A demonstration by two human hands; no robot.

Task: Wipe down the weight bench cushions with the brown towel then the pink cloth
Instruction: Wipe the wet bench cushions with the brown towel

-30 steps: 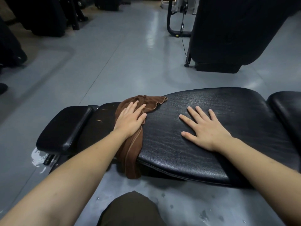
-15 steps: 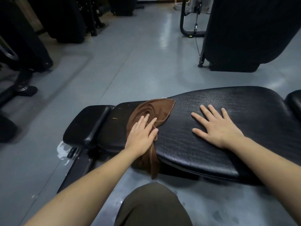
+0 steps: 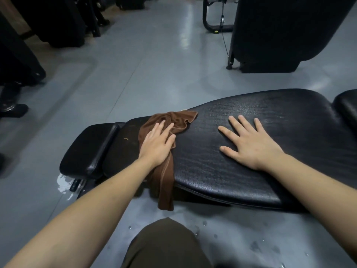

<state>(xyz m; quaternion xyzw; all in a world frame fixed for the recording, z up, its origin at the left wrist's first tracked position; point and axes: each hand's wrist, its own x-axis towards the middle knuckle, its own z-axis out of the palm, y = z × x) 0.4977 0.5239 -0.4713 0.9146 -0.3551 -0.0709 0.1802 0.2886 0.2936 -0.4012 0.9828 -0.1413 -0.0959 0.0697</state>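
The left hand (image 3: 157, 146) lies flat on the brown towel (image 3: 170, 128), its grip fully open with straight fingers pressing the cloth onto the long black cushion (image 3: 241, 171) near that cushion's narrow end; one end of the towel hangs over the near edge toward the wet grey floor (image 3: 154, 74). The right hand (image 3: 251, 146) rests palm down on the bare cushion well to the right of the towel, fingers spread and straight, holding nothing. A smaller cushion (image 3: 87, 149) sits just left of the long one.
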